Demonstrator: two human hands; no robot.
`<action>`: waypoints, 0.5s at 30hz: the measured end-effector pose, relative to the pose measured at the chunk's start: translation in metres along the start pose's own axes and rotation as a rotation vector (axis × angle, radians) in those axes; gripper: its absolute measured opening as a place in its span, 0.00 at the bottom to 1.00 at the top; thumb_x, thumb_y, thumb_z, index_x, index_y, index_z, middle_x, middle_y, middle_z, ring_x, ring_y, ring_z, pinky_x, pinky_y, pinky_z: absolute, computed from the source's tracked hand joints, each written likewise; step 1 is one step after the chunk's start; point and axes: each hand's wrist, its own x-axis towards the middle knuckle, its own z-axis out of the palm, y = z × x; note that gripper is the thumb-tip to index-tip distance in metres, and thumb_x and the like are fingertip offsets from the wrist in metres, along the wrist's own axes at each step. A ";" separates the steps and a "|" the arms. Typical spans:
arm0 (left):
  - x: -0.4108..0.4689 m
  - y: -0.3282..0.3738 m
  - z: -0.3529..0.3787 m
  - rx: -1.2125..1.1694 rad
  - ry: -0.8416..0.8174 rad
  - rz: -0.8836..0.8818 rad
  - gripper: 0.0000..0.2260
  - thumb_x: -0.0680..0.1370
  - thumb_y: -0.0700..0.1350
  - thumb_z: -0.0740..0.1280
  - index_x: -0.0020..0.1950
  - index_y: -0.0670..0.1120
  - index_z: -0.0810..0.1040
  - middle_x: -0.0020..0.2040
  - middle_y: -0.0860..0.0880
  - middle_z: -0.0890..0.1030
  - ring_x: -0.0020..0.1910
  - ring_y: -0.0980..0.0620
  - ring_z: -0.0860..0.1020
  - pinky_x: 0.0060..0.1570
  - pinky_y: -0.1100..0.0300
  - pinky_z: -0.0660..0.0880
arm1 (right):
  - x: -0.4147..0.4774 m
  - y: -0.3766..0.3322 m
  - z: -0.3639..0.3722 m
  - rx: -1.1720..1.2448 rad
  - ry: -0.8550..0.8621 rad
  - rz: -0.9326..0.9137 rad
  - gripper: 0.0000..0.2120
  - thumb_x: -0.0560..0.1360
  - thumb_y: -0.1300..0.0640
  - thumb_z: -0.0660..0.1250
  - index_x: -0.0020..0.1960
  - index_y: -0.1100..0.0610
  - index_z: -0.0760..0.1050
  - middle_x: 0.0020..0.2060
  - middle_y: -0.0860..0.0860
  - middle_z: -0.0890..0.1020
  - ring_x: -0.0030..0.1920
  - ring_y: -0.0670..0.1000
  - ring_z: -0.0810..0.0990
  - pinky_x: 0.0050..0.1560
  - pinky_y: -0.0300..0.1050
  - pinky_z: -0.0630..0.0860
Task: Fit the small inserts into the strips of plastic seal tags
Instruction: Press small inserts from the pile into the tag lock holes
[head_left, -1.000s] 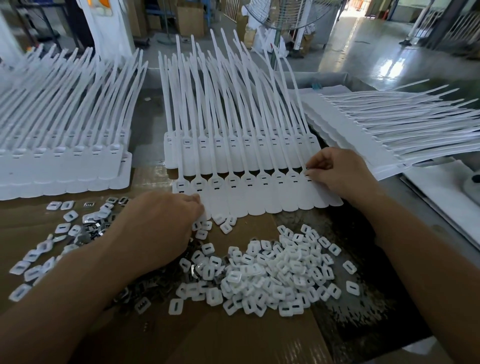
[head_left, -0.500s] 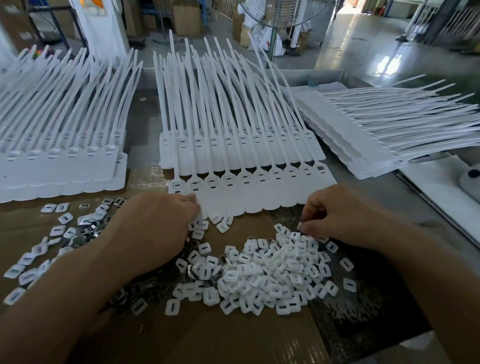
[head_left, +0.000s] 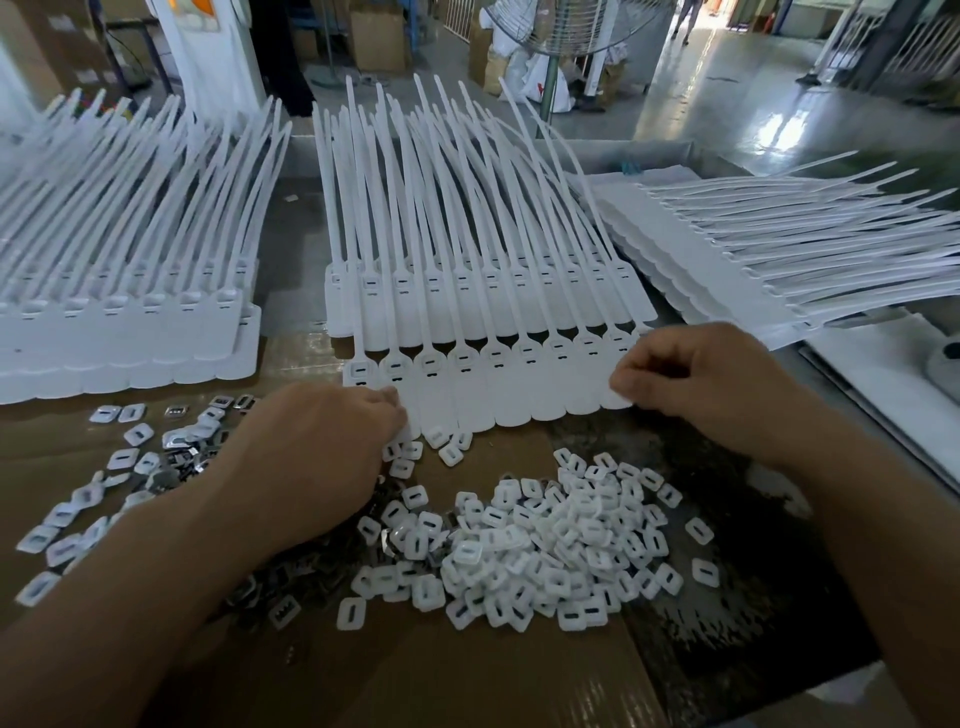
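The left hand (head_left: 322, 447) lay knuckles-up on the left end of the front strip of tags (head_left: 519, 400), its fingertips hidden. The right hand (head_left: 696, 384) touched the strip's right end with curled fingers. A heap of white inserts (head_left: 550, 545) lay on the cardboard (head_left: 467, 675) between the forearms. Metal clips (head_left: 179, 452) were scattered beside the left wrist.

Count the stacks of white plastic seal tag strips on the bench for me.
3: the left stack, the centre stack with a single strip lying in front, and the right stack, tails pointing sideways. Others may lie outside the view.
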 end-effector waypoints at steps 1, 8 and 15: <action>0.000 0.000 0.000 -0.003 0.003 -0.001 0.20 0.75 0.42 0.53 0.65 0.53 0.70 0.63 0.58 0.74 0.54 0.56 0.77 0.52 0.62 0.75 | 0.003 0.002 -0.001 0.043 0.057 0.016 0.06 0.71 0.53 0.69 0.35 0.47 0.76 0.29 0.40 0.80 0.29 0.36 0.76 0.36 0.34 0.68; -0.001 0.001 -0.004 -0.012 0.006 -0.002 0.20 0.76 0.42 0.53 0.67 0.54 0.68 0.66 0.59 0.71 0.58 0.57 0.75 0.55 0.63 0.73 | 0.036 0.025 -0.002 0.095 0.333 0.144 0.05 0.74 0.63 0.66 0.45 0.53 0.75 0.37 0.47 0.79 0.31 0.41 0.78 0.33 0.31 0.73; -0.003 0.001 -0.003 -0.026 0.005 -0.006 0.19 0.76 0.42 0.53 0.66 0.54 0.68 0.65 0.58 0.72 0.57 0.57 0.75 0.55 0.62 0.74 | 0.050 0.038 -0.003 -0.137 0.394 0.211 0.05 0.76 0.60 0.63 0.48 0.54 0.78 0.40 0.46 0.76 0.34 0.38 0.70 0.41 0.31 0.63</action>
